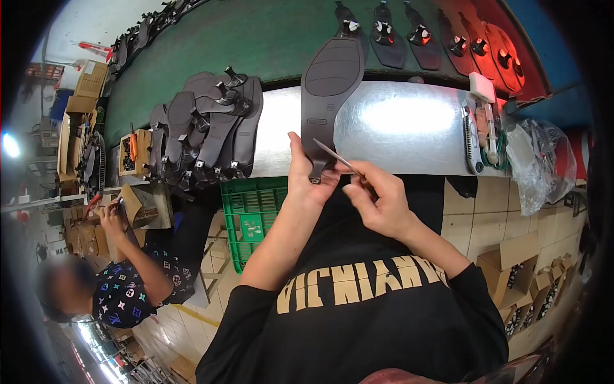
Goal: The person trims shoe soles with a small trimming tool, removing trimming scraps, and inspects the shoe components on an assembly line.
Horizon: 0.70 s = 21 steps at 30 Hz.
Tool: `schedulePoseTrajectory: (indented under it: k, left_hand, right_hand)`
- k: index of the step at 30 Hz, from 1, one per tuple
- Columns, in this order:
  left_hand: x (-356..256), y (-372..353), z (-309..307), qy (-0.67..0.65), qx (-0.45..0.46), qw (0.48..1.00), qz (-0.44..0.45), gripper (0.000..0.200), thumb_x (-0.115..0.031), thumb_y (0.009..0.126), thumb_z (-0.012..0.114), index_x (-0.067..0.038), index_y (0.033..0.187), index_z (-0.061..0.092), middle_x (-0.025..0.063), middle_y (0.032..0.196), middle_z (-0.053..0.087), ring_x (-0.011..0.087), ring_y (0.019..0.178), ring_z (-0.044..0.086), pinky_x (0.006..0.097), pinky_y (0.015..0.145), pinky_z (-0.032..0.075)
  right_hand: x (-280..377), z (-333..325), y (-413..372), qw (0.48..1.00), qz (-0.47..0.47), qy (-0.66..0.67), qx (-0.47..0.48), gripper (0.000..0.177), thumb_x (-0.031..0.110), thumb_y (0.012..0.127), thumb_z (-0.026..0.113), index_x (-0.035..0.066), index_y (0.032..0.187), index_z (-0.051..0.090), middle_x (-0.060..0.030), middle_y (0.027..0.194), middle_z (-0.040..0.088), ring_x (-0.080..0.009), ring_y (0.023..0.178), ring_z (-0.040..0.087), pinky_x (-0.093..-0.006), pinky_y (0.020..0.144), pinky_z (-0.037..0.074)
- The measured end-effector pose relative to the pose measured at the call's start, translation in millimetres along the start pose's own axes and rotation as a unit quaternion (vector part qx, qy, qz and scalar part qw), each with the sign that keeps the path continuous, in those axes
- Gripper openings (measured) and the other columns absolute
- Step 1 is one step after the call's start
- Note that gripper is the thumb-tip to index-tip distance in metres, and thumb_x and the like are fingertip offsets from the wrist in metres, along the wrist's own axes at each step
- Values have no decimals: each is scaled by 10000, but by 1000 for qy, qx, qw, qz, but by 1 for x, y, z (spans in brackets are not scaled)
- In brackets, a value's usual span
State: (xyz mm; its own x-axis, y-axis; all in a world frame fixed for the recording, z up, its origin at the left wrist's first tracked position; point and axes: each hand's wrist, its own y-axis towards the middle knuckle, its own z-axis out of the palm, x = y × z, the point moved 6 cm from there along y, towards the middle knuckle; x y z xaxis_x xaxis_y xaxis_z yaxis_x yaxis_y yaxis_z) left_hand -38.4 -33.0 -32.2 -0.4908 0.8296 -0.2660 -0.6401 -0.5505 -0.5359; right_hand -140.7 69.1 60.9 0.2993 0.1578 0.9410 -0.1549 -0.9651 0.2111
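My left hand (309,178) is closed around the narrow heel end of a dark shoe sole (332,73), its thumb raised along the left side. The sole's broad front points away over the metal worktop (409,121). My right hand (378,197) grips a thin pointed tool (334,154), whose tip lies over the sole near the heel end. What the right fingertips touch beneath the tool is hidden. Left of the sole lies a pile of similar dark soles with heels (214,125).
Soles stand in a row on the green surface (275,35). A box cutter (472,144) and plastic bags (537,160) lie right. A green crate (252,221) is below the worktop. A co-worker (128,281) sits left, holding something. Open cartons (508,272) stand lower right.
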Motion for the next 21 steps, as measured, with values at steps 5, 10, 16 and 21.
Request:
schedulePoseTrajectory:
  k: [5, 10, 16, 21]
  left_hand:
    - [15, -29, 32, 16, -127, 992, -12, 649, -723, 856, 442, -98, 961, 581, 60, 780, 598, 207, 641, 585, 331, 524, 478]
    - [29, -24, 37, -26, 2, 1000, -17, 514, -601, 883, 542, -98, 956, 613, 51, 819, 611, 184, 723, 600, 309, 633, 514]
    - [30, -23, 46, 25, -2, 997, 72, 497, -519, 924, 531, -84, 1157, 583, 91, 1037, 627, 251, 979, 599, 368, 876, 518]
    - [26, -36, 70, 65, 80, 994, 30, 481, -456, 974, 476, -75, 1266, 512, 81, 1216, 585, 228, 1158, 542, 376, 972, 451]
  right_hand:
    - [12, 12, 11, 996, -84, 25, -26, 478, 21, 789, 705, 48, 1253, 591, -25, 726, 521, -77, 587, 435, -214, 507, 357]
    - [1, 10, 19, 996, -49, 46, -57, 359, 29, 763, 730, 23, 1117, 673, -51, 706, 556, -111, 584, 496, -240, 518, 390]
    - [9, 5, 15, 970, -160, -95, -156, 310, 12, 735, 723, 16, 1043, 685, -102, 722, 598, -200, 586, 592, -303, 544, 478]
    - [-9, -7, 18, 985, -43, 102, -132, 258, 3, 815, 668, 19, 1073, 678, -5, 712, 582, -102, 604, 556, -248, 535, 437]
